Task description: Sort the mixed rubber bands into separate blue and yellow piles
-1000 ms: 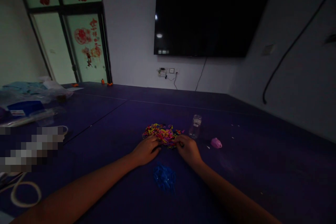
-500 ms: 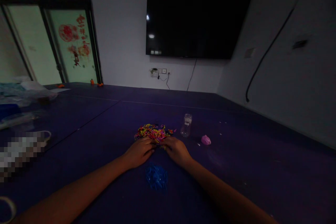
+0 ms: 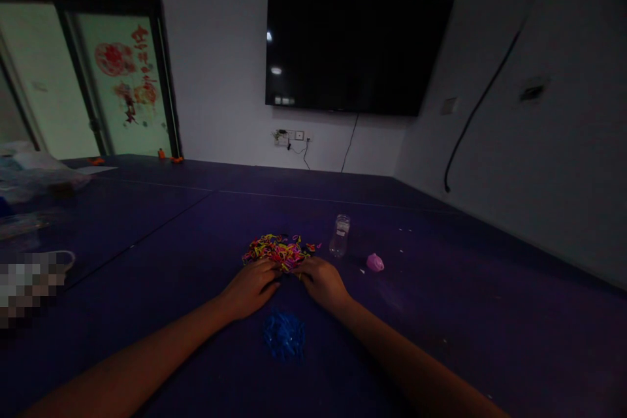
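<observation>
A loose heap of small multicoloured rubber bands (image 3: pixel 274 249), mostly yellow, red and pink, lies on the purple table (image 3: pixel 196 366). My left hand (image 3: pixel 252 287) rests on its near edge, fingers stretched over the bands and thumb apart. Opposite it, my right hand (image 3: pixel 321 281) reaches in from the right with its fingers bent down at the bands. The two hands' fingertips almost meet, and any band between them is too small to make out. Nearer to me sits a separate pile of blue bands (image 3: pixel 284 334). A clear plastic bottle (image 3: pixel 339 236) stands behind my right hand.
Right of the bottle is a pink knotted lump (image 3: pixel 375 262), with small white scraps around it. Plastic bags (image 3: pixel 34 170) and a partly blurred-out item with a pale loop (image 3: pixel 63 260) lie at the left. A television (image 3: pixel 353 52) hangs on the far wall.
The view has turned right, so everything appears further left. My right hand has come closer to my left hand at the near edge of the heap. The blue pile looks the same.
</observation>
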{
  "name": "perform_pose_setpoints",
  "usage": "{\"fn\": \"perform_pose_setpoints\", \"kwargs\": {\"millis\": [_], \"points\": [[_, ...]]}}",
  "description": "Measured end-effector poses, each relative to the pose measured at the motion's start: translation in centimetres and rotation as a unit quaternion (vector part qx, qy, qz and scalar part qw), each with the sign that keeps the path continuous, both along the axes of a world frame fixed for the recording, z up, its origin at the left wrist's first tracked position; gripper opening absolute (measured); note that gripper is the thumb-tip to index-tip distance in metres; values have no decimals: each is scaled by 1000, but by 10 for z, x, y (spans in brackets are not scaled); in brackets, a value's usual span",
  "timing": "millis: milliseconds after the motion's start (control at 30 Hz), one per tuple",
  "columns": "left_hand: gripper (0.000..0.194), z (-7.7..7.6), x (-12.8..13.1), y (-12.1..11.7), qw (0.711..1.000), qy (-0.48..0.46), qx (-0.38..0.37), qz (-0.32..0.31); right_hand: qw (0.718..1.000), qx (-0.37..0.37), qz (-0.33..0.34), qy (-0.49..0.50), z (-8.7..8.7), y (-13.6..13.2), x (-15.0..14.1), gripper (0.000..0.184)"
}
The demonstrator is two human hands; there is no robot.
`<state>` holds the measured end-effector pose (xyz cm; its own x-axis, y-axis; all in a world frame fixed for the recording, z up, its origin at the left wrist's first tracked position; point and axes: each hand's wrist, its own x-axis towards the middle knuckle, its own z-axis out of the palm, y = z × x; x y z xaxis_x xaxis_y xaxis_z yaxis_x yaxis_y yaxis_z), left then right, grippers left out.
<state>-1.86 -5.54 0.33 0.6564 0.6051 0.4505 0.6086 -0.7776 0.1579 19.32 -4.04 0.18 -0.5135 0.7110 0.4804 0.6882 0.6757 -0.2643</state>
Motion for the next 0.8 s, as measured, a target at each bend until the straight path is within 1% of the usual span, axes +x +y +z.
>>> {"fn": "perform_pose_setpoints", "kwargs": {"millis": [167,367,533,700,800], "points": [[24,-1,0,1,1000,2,1,2,1000,4,-21,-21,2,0,0,29],[22,0,0,0,1000,1,2,7,997,-20,-45,-60,6,-1,-2,20],[23,2,1,-2,1000,14,6,11,994,-29,-74,-81,8,-1,-4,17],[24,2,1,-3,1000,20,11,19,994,-40,-87,-59,3,2,-3,19],[24,1,0,-1,1000,18,10,12,995,-28,-87,-37,0,3,-2,19]]}}
